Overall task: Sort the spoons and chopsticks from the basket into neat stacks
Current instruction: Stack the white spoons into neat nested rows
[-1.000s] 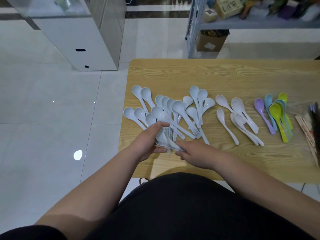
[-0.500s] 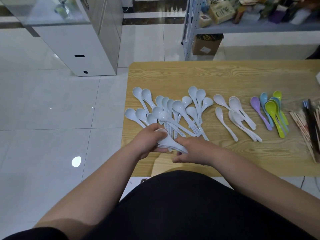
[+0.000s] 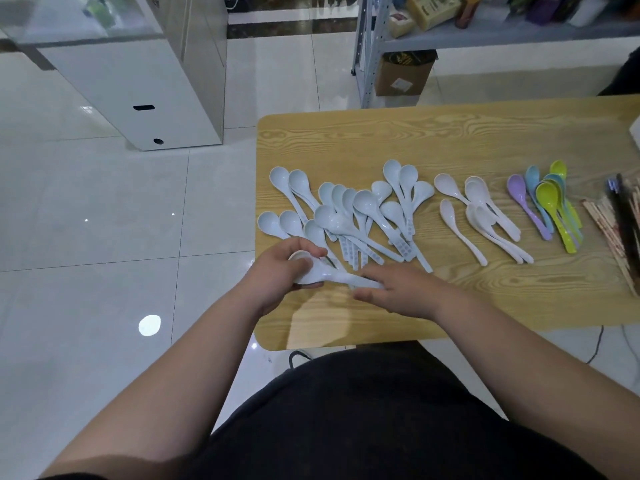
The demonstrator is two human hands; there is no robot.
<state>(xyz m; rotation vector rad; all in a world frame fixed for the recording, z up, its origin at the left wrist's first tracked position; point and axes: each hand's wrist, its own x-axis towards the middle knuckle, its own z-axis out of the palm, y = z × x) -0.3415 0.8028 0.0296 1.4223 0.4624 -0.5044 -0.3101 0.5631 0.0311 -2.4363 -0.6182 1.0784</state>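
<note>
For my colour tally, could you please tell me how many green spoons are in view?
2, both right of the purple spoon: the far green spoon at the back, the near green spoon in front. More may be nested underneath.

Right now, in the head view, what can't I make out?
Head view only.
- Count of the nested spoons: the left hand wraps round their bowls.
- Grip of the right hand on the handles: hidden beneath the hand.
- The chopsticks: cut off by the right edge.
- The white object: cropped there too.
- The shelf goods: blurred.
</note>
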